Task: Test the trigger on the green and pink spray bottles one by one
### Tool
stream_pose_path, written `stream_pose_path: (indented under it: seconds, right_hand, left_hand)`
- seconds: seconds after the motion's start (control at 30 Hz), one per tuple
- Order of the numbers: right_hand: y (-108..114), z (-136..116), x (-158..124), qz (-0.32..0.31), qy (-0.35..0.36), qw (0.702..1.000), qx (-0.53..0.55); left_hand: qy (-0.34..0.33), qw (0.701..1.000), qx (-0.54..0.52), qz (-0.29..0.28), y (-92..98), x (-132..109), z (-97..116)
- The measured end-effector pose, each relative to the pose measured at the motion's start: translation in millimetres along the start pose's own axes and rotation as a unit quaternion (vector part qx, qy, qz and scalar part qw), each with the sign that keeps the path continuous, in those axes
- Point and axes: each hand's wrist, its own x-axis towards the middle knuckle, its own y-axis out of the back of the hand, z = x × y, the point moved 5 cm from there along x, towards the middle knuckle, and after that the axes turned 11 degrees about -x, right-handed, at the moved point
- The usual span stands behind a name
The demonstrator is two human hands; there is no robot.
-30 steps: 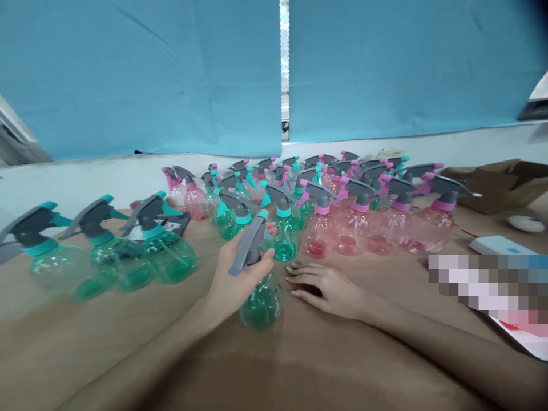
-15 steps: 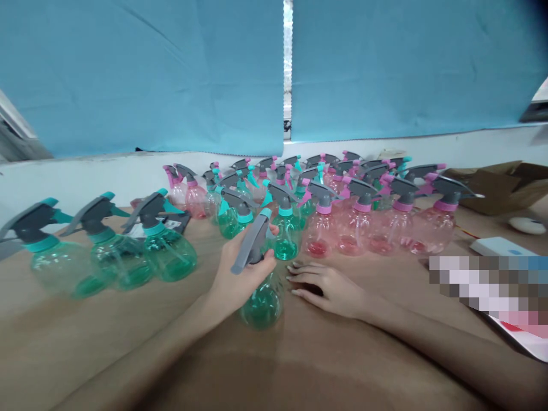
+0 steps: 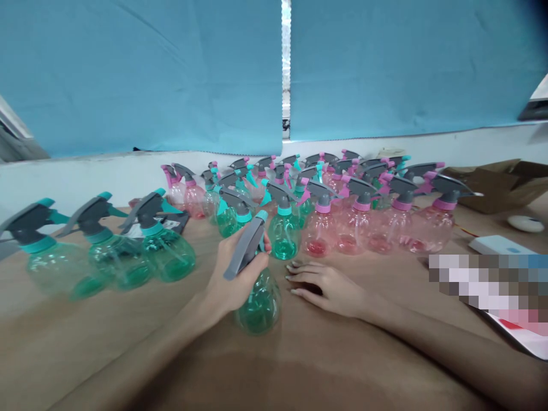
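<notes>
My left hand [image 3: 233,274] is closed around the neck and grey trigger head of a green spray bottle [image 3: 259,308], whose round clear body shows below my fingers. The bottle leans slightly; I cannot tell whether its base touches the table. To the right, my right hand [image 3: 323,285] rests on the wooden table [image 3: 325,359] with its fingers stretched out, holding nothing. Just beyond both hands stands another green spray bottle [image 3: 285,237], and beside it a pink spray bottle [image 3: 319,234].
Three green spray bottles [image 3: 166,254] line the left side. Several more pink and green ones crowd the back, below blue curtains [image 3: 171,74]. A cardboard box [image 3: 496,185], a white mouse [image 3: 526,224] and a white box [image 3: 505,246] lie at the right.
My left hand has moved slightly left and toward me with the green spray bottle. My right hand has stayed put.
</notes>
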Motion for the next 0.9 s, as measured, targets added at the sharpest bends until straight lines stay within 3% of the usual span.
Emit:
stream_pose_path:
  seconds: [0.23,0.9]
  right_hand:
    - [0.0,0.3,-0.2,0.0,0.003,1.0,-0.002]
    - [-1.5,1.6,-0.3,-0.002,0.003,1.0,0.0]
  left_hand:
    - [0.022,0.999,0.014,0.033,-3.0,-0.7,-1.7]
    - [0.011,1.0,-0.007,0.027,-5.2,-0.2,-0.4]
